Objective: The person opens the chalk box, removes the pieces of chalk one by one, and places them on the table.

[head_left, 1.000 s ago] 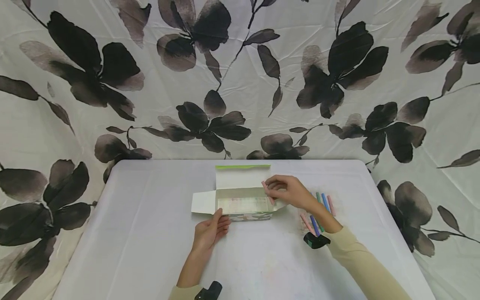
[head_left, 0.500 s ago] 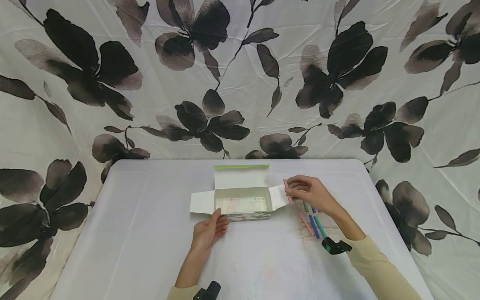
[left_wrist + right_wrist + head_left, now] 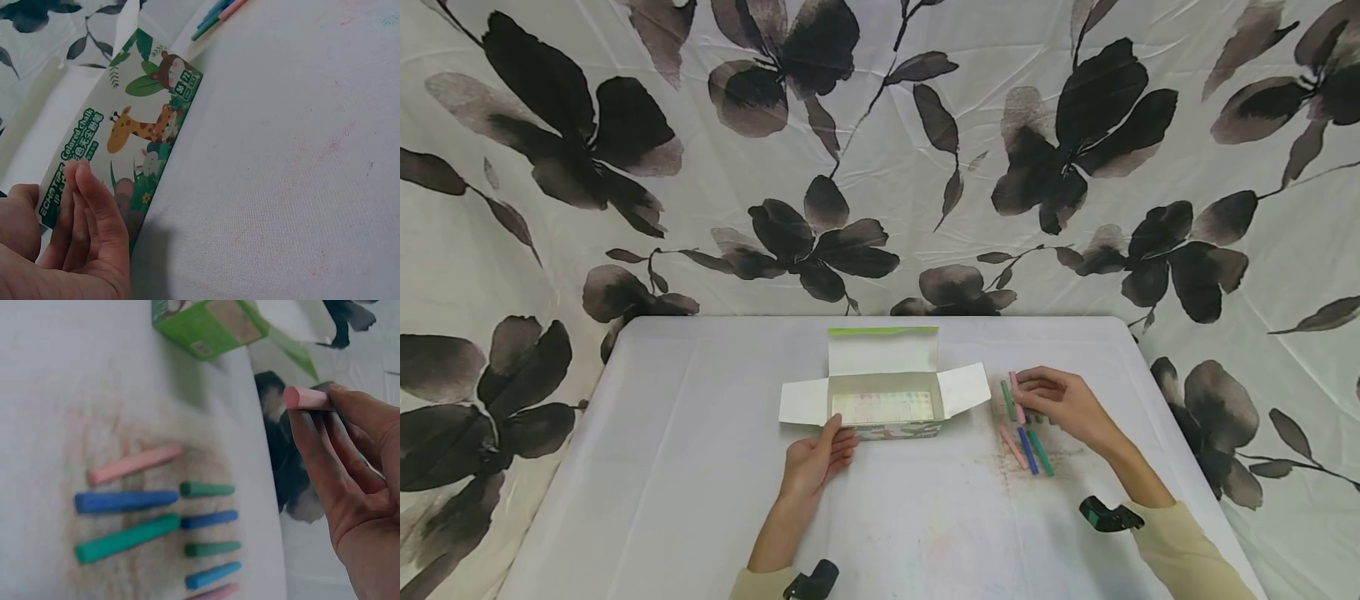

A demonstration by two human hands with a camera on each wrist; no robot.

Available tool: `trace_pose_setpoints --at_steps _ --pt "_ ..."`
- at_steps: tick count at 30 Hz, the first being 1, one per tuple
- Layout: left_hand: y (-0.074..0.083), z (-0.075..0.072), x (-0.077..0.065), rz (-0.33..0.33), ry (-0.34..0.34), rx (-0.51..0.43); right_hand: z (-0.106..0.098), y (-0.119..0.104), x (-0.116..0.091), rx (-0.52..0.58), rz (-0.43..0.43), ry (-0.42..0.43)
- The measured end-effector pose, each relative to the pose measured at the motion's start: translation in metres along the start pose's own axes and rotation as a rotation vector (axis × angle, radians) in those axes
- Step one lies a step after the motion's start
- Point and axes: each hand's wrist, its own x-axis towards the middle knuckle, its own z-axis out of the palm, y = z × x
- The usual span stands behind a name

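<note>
A chalk box (image 3: pixel 902 432) printed with animals and the words "Colored chalk" lies on the table with its flaps spread and its lid up. My left hand (image 3: pixel 814 464) holds its front wall near the left corner, thumb at the rim and fingers against the printed side (image 3: pixel 94 219). My right hand (image 3: pixel 1071 407) pinches a pink chalk stick (image 3: pixel 306 398) between thumb and fingertips, above the other chalks. Two rows of chalk lie below it: a pink stick (image 3: pixel 134 464), a blue stick (image 3: pixel 125 501) and a green stick (image 3: pixel 128 537) in one, several shorter-looking sticks in the other.
The white table (image 3: pixel 700 467) has a far edge just behind the box lid. Coloured chalk dust (image 3: pixel 119 431) marks the cloth around the sticks. A floral cloth (image 3: pixel 925 167) hangs behind. The box's right flap (image 3: pixel 964 389) sticks out toward the chalks.
My right hand has moved right and toward me, from over the box's right end to above the chalks, still pinching the pink stick. The left hand stays on the box.
</note>
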Motion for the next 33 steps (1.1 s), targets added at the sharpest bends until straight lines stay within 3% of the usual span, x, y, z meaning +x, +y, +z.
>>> trace_pose_setpoints --at_steps 18,26,33 --pt "0.002 -0.004 0.002 -0.007 -0.006 0.014 -0.016 0.057 -0.043 -0.086 0.072 0.033" --pt "0.003 -0.003 0.001 0.002 -0.020 0.010 -0.011 0.070 -0.056 -0.188 0.150 0.069" --pt "0.002 -0.003 0.001 0.001 -0.019 0.014 -0.004 0.074 -0.057 -0.249 0.123 0.103"
